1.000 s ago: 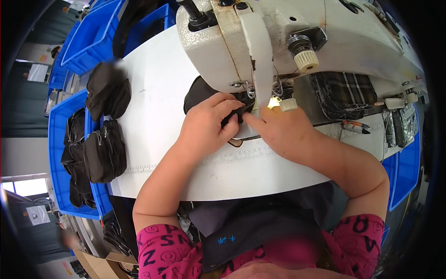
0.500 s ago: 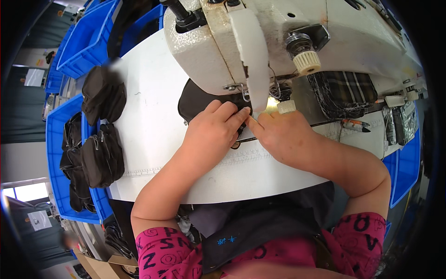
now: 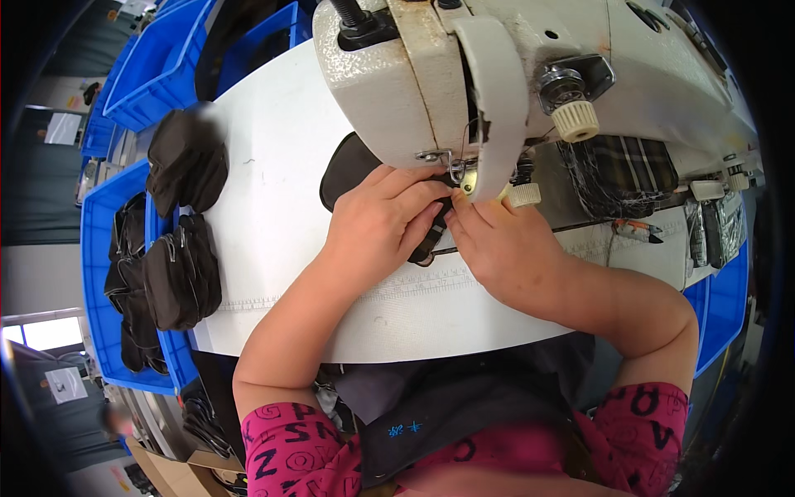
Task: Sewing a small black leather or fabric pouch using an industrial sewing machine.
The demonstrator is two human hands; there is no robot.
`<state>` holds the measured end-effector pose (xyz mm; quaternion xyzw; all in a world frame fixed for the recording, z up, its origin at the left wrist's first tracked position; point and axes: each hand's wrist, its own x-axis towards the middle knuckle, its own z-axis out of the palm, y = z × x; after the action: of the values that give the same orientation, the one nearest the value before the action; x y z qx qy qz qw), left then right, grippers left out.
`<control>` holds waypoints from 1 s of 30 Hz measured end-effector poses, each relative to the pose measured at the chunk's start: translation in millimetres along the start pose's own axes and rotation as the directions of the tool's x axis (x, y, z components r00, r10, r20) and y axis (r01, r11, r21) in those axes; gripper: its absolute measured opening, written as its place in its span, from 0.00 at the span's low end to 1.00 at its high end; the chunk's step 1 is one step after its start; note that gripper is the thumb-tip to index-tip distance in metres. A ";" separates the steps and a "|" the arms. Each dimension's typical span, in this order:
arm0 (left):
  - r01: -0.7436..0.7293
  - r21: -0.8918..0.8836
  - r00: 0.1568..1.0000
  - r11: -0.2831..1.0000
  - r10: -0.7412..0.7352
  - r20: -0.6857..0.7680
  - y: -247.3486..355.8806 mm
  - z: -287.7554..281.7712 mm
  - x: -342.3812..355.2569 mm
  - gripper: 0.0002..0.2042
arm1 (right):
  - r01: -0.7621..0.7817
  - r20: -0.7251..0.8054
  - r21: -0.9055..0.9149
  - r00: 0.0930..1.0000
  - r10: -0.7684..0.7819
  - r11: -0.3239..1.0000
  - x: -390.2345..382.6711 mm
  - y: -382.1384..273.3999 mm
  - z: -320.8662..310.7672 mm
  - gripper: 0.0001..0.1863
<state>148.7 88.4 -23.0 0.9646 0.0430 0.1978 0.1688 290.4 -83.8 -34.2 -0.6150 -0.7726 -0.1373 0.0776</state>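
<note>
A black fabric piece (image 3: pixel 346 170) lies on the white table (image 3: pixel 281 199) under the head of a cream sewing machine (image 3: pixel 497 74). My left hand (image 3: pixel 381 222) presses down on the fabric with its fingers pointing toward the needle area. My right hand (image 3: pixel 497 244) pinches the fabric's edge just below the presser foot (image 3: pixel 464 178), fingertips meeting those of the left hand. Most of the fabric is hidden under both hands and the machine head.
A heap of black fabric pieces (image 3: pixel 186 161) sits at the table's left edge, with more (image 3: pixel 178 277) hanging over a blue bin (image 3: pixel 103 282). Further blue bins (image 3: pixel 157 66) stand at the far left. A plaid cloth (image 3: pixel 621 174) lies behind the machine.
The view has shifted closer to the machine. Both hands have stayed on the black fabric, with the fingers drawn nearer to the presser foot.
</note>
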 end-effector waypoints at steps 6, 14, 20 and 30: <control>-0.039 0.217 0.999 0.975 0.045 -0.022 7.8 2.4 0.4 0.14 | 0.034 -0.018 -0.043 0.999 -0.035 0.998 1.7 -0.4 0.2 0.21; -0.012 0.364 1.000 0.932 0.013 -0.002 17.1 6.0 0.7 0.15 | 0.046 -0.023 0.009 0.999 -0.046 0.999 2.1 2.4 -1.8 0.19; -0.034 0.383 0.999 0.923 0.041 -0.010 17.0 8.6 -1.5 0.16 | -0.002 0.016 0.035 1.000 0.002 0.999 2.3 3.9 -1.7 0.18; -0.037 0.380 0.996 0.924 0.066 -0.064 13.6 12.1 -2.8 0.17 | -0.118 -0.054 0.066 0.991 0.122 0.991 2.6 6.7 14.2 0.17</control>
<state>151.2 71.4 -29.8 0.9717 0.0614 0.2264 -0.0272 297.0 -75.6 -46.3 -0.6534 -0.7356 -0.1257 0.1273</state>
